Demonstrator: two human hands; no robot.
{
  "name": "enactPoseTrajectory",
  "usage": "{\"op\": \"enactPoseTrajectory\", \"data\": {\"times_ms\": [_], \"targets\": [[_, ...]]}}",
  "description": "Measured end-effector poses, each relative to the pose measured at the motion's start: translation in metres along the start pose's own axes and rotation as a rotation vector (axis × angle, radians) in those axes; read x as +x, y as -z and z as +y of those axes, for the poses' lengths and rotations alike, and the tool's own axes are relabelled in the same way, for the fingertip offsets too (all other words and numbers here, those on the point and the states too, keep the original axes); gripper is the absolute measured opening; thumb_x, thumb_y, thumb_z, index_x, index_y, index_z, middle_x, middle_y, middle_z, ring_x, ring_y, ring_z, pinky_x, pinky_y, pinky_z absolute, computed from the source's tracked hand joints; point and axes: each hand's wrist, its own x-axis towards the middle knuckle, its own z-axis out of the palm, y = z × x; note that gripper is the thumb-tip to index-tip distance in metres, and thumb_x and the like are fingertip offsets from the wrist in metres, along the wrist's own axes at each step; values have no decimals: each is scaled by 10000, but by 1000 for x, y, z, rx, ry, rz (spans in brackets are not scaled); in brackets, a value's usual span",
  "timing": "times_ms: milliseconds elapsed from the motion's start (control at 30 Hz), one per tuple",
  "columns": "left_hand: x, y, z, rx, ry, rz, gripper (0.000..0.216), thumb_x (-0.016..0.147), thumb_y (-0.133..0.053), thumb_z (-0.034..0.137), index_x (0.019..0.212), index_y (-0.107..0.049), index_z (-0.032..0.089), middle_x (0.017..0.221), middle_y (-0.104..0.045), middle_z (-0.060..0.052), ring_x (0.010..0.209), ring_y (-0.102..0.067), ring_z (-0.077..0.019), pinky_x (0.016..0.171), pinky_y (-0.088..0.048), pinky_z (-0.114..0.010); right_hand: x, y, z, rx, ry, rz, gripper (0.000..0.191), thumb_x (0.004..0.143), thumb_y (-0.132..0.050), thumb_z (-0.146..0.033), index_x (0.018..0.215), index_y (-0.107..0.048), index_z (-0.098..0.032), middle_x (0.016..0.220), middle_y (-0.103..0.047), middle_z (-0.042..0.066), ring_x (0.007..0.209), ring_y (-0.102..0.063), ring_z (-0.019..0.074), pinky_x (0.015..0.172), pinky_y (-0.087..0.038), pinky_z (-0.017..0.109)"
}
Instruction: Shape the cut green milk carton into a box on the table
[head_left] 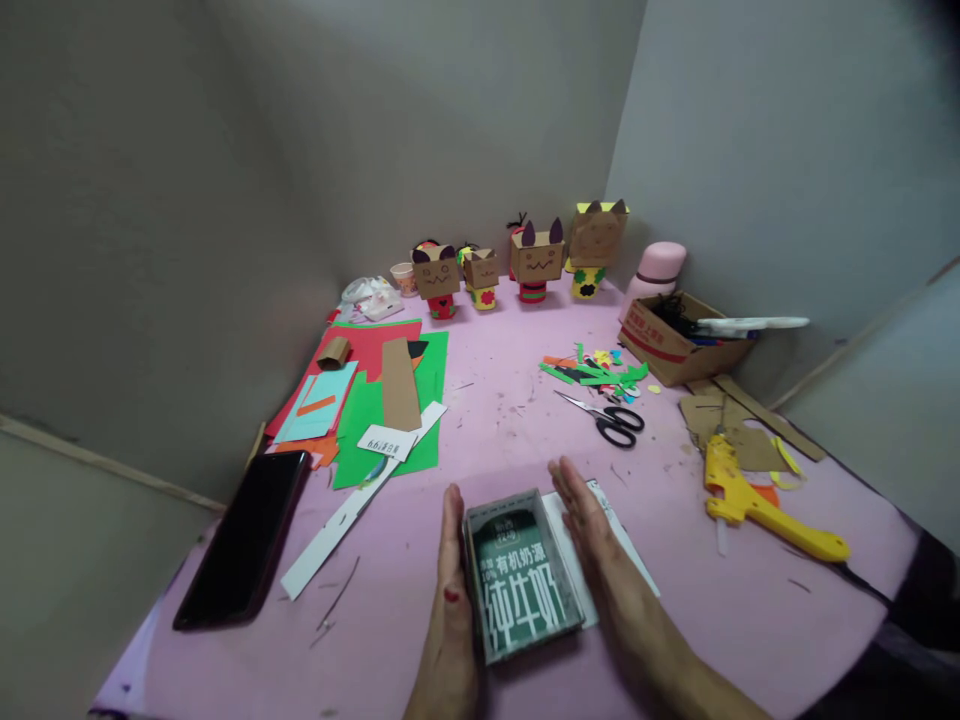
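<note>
Flanking grey-green milk carton [525,575]: left hand [450,590] flat against its side, right hand [600,545] open, just beside, neither grasping; white paper [577,560] underneath; scissors [607,418] near.

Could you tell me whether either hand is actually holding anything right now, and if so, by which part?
The left hand lies flat against the left side of the green milk carton; the right hand is open just right of it. Neither grips it.

Lying at frame bottom centre on table [480,420]: carton [523,575], between left hand [450,580] and right hand [600,545]. Resting left: phone [244,540]. Sitting right of centre: scissors [607,418]; far right: glue gun [765,505].
</note>
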Motion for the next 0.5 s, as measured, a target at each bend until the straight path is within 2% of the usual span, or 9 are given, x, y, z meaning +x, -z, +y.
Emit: {"op": "enactPoseTrajectory", "data": {"times_ms": [67, 133, 200, 300, 367, 433, 500], "targets": [[-4, 2, -5, 56, -105, -9, 907, 751, -274, 816, 1475, -6, 339, 1574, 32, 46, 1425, 14, -272, 1154, -119, -449, 0, 4, 0, 45, 22, 36, 541, 944, -237, -564, 1452, -174, -392, 1566, -177, -72, 1432, -108, 137, 1174, -45, 440], [-7, 3, -10, 143, -164, -23, 1008, 697, -398, 822, 1473, 24, 335, 1574, 55, 28, 1422, 30, -297, 1154, -78, -470, -1, 2, -1, 47, 9, 7, 564, 940, -231, -577, 1460, -164, -368, 1563, -194, -61, 1426, -135, 123, 1178, -62, 422], [-8, 3, -13, 229, -163, -45, 960, 746, -434, 765, 1470, 32, 342, 1576, 39, 10, 1425, -5, -294, 1150, -108, -485, -2, -5, -5, 0, -24, -49, 637, 921, -247, -613, 1470, -165, -301, 1568, -179, -29, 1426, -133, 120, 1180, -79, 401], [-8, 4, -13, 385, -162, -62, 834, 827, -349, 714, 1474, -11, 312, 1575, -29, -39, 1423, -85, -293, 1137, -182, -499, -5, -10, -10, -78, -75, -86, 684, 910, -262, -628, 1466, -203, -233, 1571, -166, 3, 1429, -115, 122, 1183, -81, 382], [-9, 7, -9, 490, -194, -42, 830, 834, -263, 728, 1478, -1, 275, 1573, -21, -73, 1421, -91, -309, 1129, -185, -533, -6, -3, -12, -67, -65, -61, 643, 926, -237, -604, 1459, -215, -245, 1566, -187, 6, 1424, -139, 127, 1182, -95, 399], [-10, 11, 2, 646, -278, 13, 798, 864, -279, 686, 1479, -19, 249, 1567, -34, -106, 1420, -99, -314, 1116, -215, -552, -10, 12, -11, -111, -14, 10, 558, 946, -257, -549, 1435, -259, -279, 1548, -236, 11, 1412, -181, 149, 1174, -119, 440], [-10, 13, 18, 869, -443, 34, 659, 906, -429, 526, 1451, -185, 246, 1515, -247, -125, 1391, -226, -289, 1108, -241, -527, -17, 30, -6, -288, 97, 60, 453, 942, -378, -461, 1355, -392, -274, 1455, -378, 57, 1354, -290, 199, 1133, -207, 479]]}}
